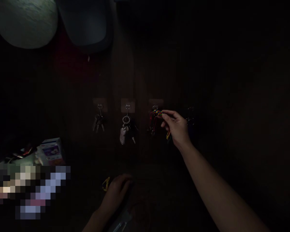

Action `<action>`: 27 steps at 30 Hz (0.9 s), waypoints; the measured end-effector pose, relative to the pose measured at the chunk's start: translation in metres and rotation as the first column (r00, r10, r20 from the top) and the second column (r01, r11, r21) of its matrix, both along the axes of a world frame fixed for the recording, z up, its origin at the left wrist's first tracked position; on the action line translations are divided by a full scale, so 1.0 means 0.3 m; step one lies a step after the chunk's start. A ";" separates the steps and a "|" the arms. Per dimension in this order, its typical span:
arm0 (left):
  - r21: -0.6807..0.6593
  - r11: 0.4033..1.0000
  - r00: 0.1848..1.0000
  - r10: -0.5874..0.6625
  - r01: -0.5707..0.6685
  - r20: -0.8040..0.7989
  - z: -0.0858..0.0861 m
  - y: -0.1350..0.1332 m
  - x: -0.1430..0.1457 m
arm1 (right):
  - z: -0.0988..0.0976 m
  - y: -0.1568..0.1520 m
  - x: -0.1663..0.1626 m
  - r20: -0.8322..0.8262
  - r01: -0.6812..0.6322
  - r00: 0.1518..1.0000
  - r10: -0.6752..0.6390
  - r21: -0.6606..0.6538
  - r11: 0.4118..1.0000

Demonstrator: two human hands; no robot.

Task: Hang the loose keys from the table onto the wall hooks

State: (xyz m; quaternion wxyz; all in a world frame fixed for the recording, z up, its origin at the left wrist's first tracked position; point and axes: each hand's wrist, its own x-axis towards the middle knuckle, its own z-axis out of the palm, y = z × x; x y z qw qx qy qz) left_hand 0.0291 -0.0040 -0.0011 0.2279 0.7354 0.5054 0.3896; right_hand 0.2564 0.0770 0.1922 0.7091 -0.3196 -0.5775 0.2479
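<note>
The scene is very dark. My right hand [176, 126] is raised to a dark wall and pinches a multicoloured key strap [157, 113] at the third wall hook [155, 107]. Dark keys hang below that strap. Two more hooks sit to the left, one with a small key bunch [98, 121], one with a ring and pale fob [125, 129]. My left hand [117, 190] is low, fingers curled, next to a small yellow thing [106, 183]; what it holds is hidden in the dark.
A pale hat [24, 22] and a dark hat [87, 22] hang at the top left. A small box [50, 150] and clutter lie on a surface at the lower left. A fourth dark bunch [190, 117] hangs right of my right hand.
</note>
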 end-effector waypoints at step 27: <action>-0.025 0.997 0.998 -0.070 0.070 -0.002 -0.006 0.002 0.001 | -0.338 0.000 -0.038 -0.194 -0.008 0.980 -0.050 -0.285 0.958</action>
